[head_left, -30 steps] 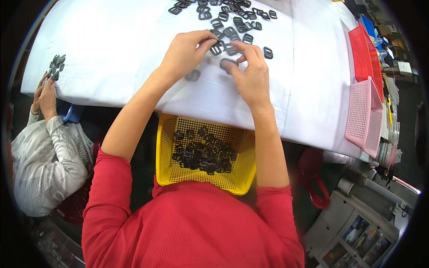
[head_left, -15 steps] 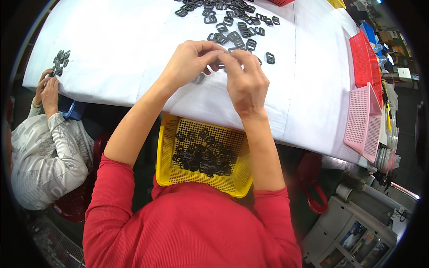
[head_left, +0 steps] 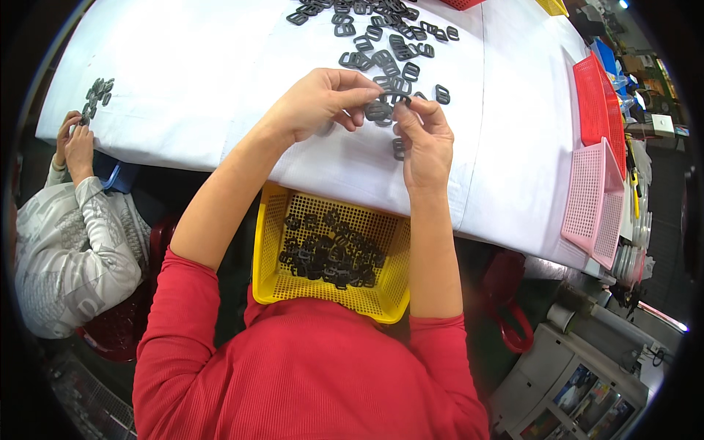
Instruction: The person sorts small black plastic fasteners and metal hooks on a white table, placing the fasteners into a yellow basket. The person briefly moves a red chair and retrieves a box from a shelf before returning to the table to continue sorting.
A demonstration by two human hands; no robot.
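Buckle (head_left: 381,110) pinched between left hand (head_left: 319,103) and right hand (head_left: 422,139), both gripping it over the table (head_left: 183,88). Looks light, stiff, slick plastic; best held by the frame edges.

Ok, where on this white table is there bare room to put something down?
Bare cloth lies left of the left hand, between it and the co-worker's small buckle pile, and right of the right hand, toward the pink tray. Crowded: the loose buckles beyond the hands.
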